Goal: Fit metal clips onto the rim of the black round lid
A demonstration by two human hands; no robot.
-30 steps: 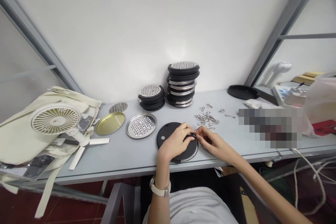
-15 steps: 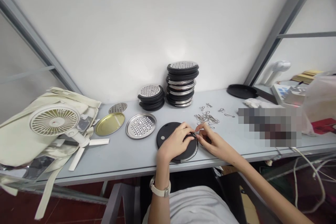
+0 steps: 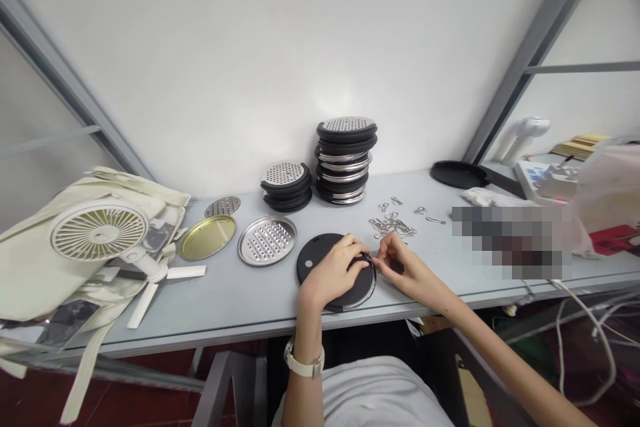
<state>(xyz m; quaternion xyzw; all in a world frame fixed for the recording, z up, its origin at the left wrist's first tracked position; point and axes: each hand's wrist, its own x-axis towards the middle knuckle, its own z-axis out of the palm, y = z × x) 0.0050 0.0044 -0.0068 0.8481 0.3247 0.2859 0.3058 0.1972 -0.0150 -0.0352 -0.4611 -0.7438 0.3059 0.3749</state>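
Observation:
A round black grater base (image 3: 320, 250) with a pale dot and a shiny metal rim along its right side lies flat near the table's front edge. My left hand (image 3: 337, 270) rests over it and grips it, fingers curled by its upper right rim. At that rim, my right hand (image 3: 397, 267) has thumb and forefinger pinched together. A small dark, shiny piece shows between the two hands, too small to make out. Several bent wire clips (image 3: 393, 225) lie loose just beyond my right hand. Left of the base is a round metal grater plate (image 3: 267, 241).
Behind stand a tall stack (image 3: 345, 160) and a short stack (image 3: 287, 187) of black-rimmed graters. Leftward are a gold lid (image 3: 207, 238), a perforated disc (image 3: 223, 206), a white fan (image 3: 100, 230) and a cream bag (image 3: 30, 260). A black tray (image 3: 457, 174) sits back right.
My right hand's fingers have shifted slightly at the rim, the forefinger drawing in towards the thumb. The left hand and the base stay put; the view has moved a little.

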